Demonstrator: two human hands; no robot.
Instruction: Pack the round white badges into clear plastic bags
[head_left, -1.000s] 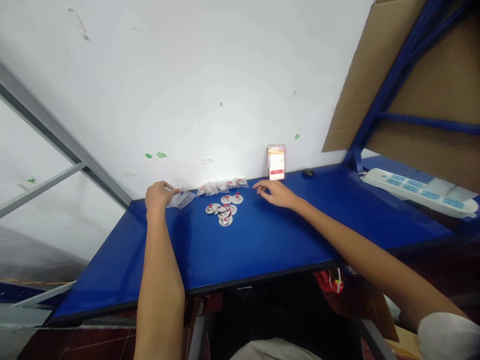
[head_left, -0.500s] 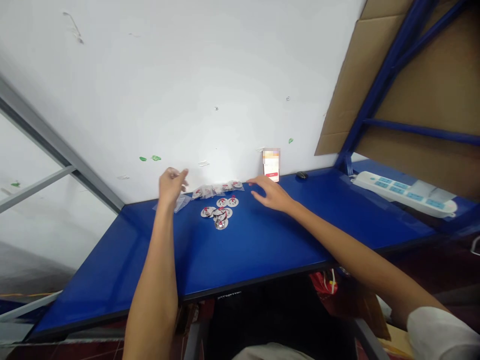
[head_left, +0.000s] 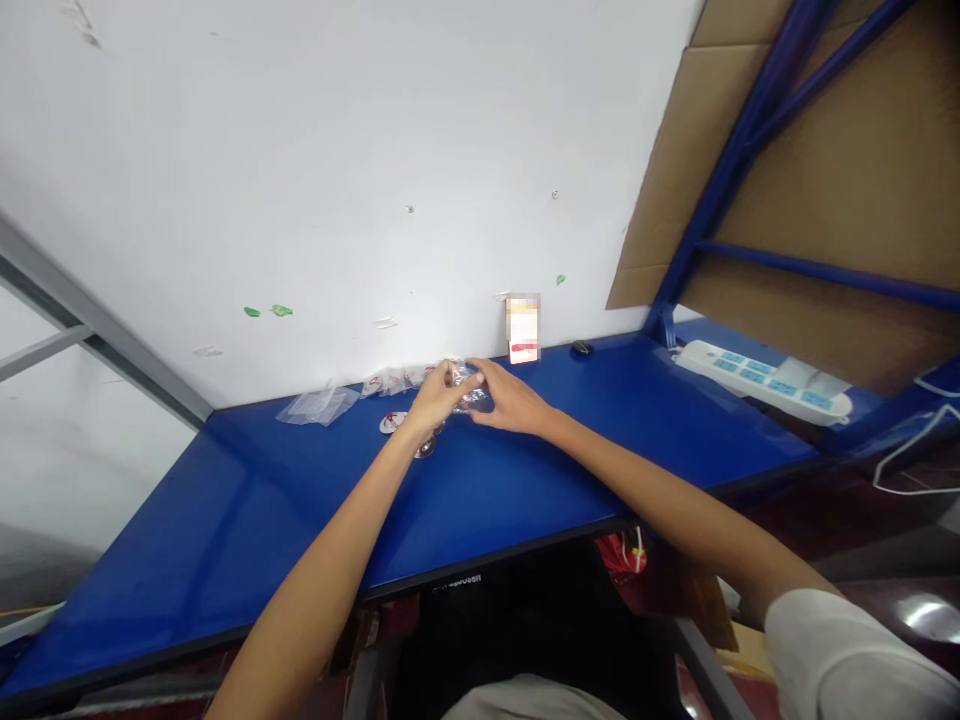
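Observation:
A small clear plastic bag (head_left: 475, 400) is between my two hands at the back middle of the blue table. My left hand (head_left: 432, 402) pinches it from the left with thumb and fingers. From the right, my right hand (head_left: 516, 398) grips the bag's other side. Whether anything is inside the bag cannot be made out. Partly hidden under my left hand and wrist lie round silver discs (head_left: 390, 422) with red parts. Along the wall behind runs a row of similar discs in clear bags (head_left: 390, 381). Flat clear bags (head_left: 319, 405) lie in a loose pile to the left.
A phone (head_left: 523, 328) with a lit screen leans on the white wall. Right of it sits a small black object (head_left: 582, 348). A white power strip (head_left: 765, 380) stands beyond the blue frame (head_left: 720, 190) on the right. The blue table's (head_left: 247, 520) front edge is near my body.
My left hand has moved right from the pile of flat bags, and both hands have come together on a clear bag over the discs. The view has shifted slightly.

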